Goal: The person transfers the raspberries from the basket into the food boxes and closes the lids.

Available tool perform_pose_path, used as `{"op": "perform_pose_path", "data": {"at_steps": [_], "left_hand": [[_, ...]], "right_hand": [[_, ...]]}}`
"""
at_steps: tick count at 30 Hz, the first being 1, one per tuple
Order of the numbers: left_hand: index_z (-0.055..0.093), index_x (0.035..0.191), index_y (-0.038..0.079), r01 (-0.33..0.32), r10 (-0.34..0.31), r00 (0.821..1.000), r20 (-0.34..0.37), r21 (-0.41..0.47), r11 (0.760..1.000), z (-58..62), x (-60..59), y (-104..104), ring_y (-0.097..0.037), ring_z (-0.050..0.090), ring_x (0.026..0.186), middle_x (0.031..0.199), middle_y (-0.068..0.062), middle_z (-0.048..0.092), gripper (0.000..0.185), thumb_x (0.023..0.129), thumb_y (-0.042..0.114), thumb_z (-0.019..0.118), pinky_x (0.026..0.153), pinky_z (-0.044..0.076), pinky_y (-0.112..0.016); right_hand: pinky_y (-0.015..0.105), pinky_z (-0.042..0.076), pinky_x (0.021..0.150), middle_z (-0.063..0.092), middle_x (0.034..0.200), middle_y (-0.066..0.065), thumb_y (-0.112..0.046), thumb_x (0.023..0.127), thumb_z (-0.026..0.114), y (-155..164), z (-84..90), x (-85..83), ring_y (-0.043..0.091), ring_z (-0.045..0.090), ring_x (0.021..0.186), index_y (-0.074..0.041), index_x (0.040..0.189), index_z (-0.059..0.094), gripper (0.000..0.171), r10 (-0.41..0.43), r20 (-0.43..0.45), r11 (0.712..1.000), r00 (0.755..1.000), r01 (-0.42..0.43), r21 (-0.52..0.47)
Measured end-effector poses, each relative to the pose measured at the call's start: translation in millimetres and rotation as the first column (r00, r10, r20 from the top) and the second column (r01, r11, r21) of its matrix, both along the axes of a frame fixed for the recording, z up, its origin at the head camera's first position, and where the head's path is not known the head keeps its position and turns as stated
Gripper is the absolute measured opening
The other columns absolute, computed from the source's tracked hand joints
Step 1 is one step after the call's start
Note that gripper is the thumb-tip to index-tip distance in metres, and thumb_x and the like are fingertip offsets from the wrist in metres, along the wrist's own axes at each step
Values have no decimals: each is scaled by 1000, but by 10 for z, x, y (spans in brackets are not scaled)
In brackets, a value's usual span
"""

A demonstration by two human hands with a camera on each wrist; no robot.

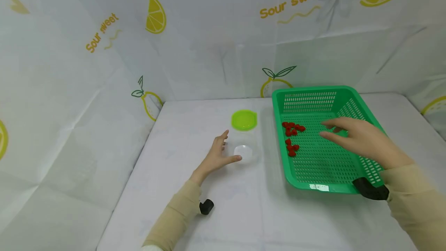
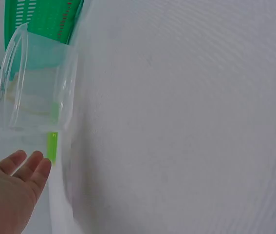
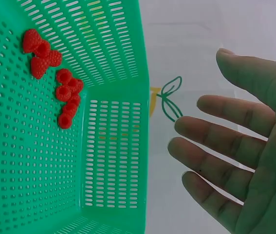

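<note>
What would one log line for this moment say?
left hand: open, beside clear cup | right hand: open, above green basket | raspberries: in basket | green lid: on table

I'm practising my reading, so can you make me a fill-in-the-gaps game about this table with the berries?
1. The red berries lie inside the ____ basket.
2. The left hand is beside a clear ____.
3. The round lid on the table is light ____.
4. The right hand, fingers spread, is over the ____.

Missing words: green; cup; green; basket
</note>
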State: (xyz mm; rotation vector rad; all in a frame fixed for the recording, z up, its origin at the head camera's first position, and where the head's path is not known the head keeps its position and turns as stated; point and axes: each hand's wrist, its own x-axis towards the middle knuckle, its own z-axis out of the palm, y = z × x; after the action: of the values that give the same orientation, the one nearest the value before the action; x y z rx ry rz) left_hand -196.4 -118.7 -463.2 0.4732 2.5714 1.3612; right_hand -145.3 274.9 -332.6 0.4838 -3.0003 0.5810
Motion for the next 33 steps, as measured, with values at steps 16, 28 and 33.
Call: {"op": "perform_pose_path", "data": {"at_steps": [16,28,33], "left_hand": [[10,151,14,-30,27,999,-33,-102,994,-51,33,142,-23,35,136,147,-7,34,117,65,54,79,111,33,-43],[18,149,13,-78,78,997,-6,-36,996,-76,42,184,-24,27,141,151,-6,33,117,60,54,81,113,28,-45],[16,149,15,-89,90,995,29,-37,995,-87,36,190,-26,31,139,150,-7,34,117,60,55,81,112,30,-46]], "right_hand": [[50,48,79,64,115,15,-45,92,52,-92,-174,-265,31,59,101,-10,125,57,48,8,146,996,989,6,-94],[44,50,76,65,112,14,-44,92,54,-107,-357,-439,27,61,96,-8,124,57,49,34,216,993,976,-9,-115],[40,51,73,66,106,11,-42,90,57,-128,-439,-510,22,61,91,-8,121,59,47,66,244,993,968,-40,-108]]}}
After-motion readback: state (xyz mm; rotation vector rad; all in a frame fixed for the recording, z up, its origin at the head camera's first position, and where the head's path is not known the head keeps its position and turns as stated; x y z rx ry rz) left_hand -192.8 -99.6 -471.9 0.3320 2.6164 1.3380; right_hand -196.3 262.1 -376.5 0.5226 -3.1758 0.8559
